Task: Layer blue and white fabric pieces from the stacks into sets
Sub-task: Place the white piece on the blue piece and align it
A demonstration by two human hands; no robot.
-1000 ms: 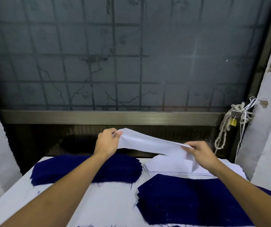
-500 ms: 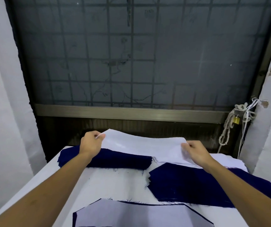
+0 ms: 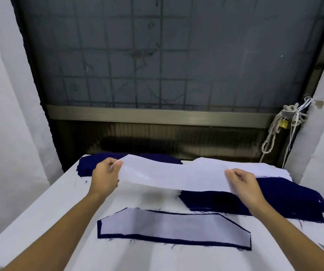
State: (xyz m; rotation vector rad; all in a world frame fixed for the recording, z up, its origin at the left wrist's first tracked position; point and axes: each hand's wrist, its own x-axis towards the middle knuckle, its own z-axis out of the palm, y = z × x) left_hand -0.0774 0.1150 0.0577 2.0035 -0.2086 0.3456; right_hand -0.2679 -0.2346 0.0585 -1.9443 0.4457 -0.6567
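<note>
Left hand and right hand each pinch an end of a white piece, held over the table. Mid-transfer. Next it likely needs lowering, edges squared, onto the blue stack.

Table lies bare left of the layered set; right blue stack crowds close behind.

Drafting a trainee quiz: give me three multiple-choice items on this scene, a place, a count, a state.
1. Where does the layered set lie? A) nearest the person B) on the windowsill C) on the floor
2. How many blue stacks are on the table? A) one B) two C) four
3. The held white piece is A) crumpled B) lying flat C) pinched at both ends
Key: 1A, it lies nearest; 2B, left blue stack and right blue stack; 3C, left hand and right hand pinch it.
</note>
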